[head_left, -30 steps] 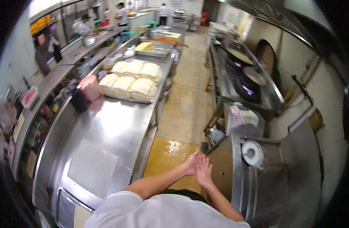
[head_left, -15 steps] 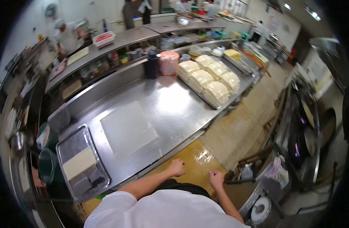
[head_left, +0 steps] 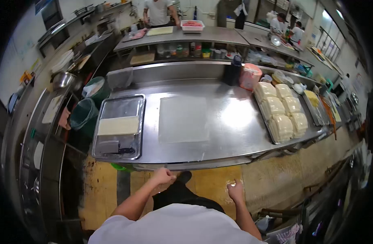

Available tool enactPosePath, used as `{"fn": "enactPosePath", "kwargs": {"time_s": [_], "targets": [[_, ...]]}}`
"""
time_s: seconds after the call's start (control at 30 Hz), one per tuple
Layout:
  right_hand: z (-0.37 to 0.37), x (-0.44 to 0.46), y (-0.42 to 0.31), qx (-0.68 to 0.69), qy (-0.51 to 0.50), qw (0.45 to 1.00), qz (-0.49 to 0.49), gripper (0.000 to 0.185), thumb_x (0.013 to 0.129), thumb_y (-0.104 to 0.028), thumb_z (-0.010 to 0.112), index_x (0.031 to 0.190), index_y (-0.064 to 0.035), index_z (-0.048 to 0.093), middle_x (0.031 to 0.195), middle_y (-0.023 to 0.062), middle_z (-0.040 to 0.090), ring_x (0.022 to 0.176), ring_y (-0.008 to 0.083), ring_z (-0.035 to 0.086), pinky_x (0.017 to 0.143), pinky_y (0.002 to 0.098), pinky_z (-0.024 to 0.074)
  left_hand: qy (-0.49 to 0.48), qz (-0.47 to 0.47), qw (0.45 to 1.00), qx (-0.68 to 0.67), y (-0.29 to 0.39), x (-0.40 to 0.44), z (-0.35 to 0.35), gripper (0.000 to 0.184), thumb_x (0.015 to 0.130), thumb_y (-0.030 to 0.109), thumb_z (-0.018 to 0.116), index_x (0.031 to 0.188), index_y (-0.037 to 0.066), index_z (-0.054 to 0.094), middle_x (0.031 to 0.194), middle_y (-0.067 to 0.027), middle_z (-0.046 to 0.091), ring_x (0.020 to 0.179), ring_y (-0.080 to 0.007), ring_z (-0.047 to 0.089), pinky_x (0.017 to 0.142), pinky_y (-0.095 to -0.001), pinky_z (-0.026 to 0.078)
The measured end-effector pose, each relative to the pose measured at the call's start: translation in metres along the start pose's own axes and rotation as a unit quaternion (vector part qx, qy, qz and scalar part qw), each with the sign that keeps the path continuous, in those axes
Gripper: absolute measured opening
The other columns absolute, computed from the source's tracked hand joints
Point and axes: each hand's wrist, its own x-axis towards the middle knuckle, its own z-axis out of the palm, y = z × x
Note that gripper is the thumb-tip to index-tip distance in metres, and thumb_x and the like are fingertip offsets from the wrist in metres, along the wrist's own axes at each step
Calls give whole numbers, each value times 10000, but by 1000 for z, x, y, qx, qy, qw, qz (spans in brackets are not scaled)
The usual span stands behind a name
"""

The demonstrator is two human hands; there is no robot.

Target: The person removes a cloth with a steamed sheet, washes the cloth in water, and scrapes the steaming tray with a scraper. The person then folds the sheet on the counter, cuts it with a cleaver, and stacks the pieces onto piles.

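My left hand (head_left: 163, 176) hangs just below the front edge of the steel table (head_left: 231, 142), fingers curled, touching nothing that I can make out. Lower right, over the floor, my right hand (head_left: 235, 190) is apart from it, its fingers also curled. On the table's left part a metal tray (head_left: 120, 103) holds a pale rectangular slab (head_left: 118, 125) and a cleaver (head_left: 109, 147) with a dark handle. A thin whitish sheet (head_left: 184, 119) lies flat in the middle. Stacks of folded pale sheets (head_left: 276, 106) stand on a tray at the right.
A pink-red container (head_left: 250, 76) and a dark cylinder (head_left: 232, 70) stand at the table's back. Green bins (head_left: 84, 113) are left of it. Behind, a person (head_left: 158, 13) stands at a counter (head_left: 170, 37) with a white tub (head_left: 192, 26). Other people are at the back right.
The view has swung left to face the table. My hands, pressed together a second ago, have come apart and their fingers have curled. A dark shoe now shows near my left hand.
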Motion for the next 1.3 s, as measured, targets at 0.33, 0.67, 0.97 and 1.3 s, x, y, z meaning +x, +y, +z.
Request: {"fn": "enactPosePath", "kwargs": {"time_s": [0.33, 0.67, 0.97, 1.3], "targets": [[28, 102, -63, 48, 57, 997, -5, 647, 800, -207, 716, 1346, 78, 516, 1221, 274, 586, 1070, 386, 592, 948, 438, 481, 210, -36, 975, -61, -20, 111, -205, 400, 807, 446, 760, 894, 56, 756, 818, -137, 735, 786, -293, 709, 729, -395, 548], [37, 169, -225, 86, 107, 989, 55, 605, 850, -110, 679, 1392, 70, 478, 1330, 227, 552, 1107, 289, 609, 915, 407, 516, 258, -3, 964, -59, -9, 334, -348, 338, 810, 348, 756, 950, 40, 741, 985, -177, 733, 970, -342, 693, 869, -425, 543], [51, 188, -239, 103, 121, 983, 96, 606, 866, -113, 685, 1392, 94, 466, 1343, 238, 554, 1006, 240, 651, 815, 361, 550, 216, 29, 973, 82, -8, 409, -364, 377, 811, 298, 723, 1061, 18, 689, 1089, -200, 697, 1061, -349, 659, 924, -434, 527], [39, 229, -311, 99, 83, 988, 81, 592, 882, -122, 659, 1399, 90, 465, 1352, 236, 559, 1009, 244, 650, 815, 361, 546, 201, 61, 973, 101, 0, 413, -362, 235, 790, 202, 693, 929, 13, 706, 972, -204, 715, 969, -355, 685, 899, -435, 533]]}}
